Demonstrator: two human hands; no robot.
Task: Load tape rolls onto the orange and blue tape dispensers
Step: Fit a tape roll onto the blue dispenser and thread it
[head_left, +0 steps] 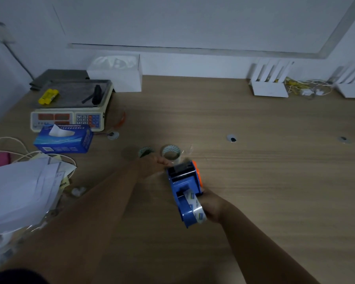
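My right hand [210,203] grips a blue tape dispenser [183,187] with an orange side piece, held above the table with its front pointing away from me. A clear tape roll [195,208] sits in its rear cradle, next to my fingers. My left hand [152,163] rests at the dispenser's front end, fingers curled near the cutter; whether it pinches the tape end is unclear. Just beyond, a loose clear tape roll [171,152] stands on the wooden table [254,171], and a second roll [145,151] lies partly hidden behind my left hand.
A weighing scale [70,111] with a yellow object and a black item on it stands at the back left. A blue tissue box [64,139] and a paper pile [23,189] fill the left side. White boxes [268,87] and cables line the far right edge.
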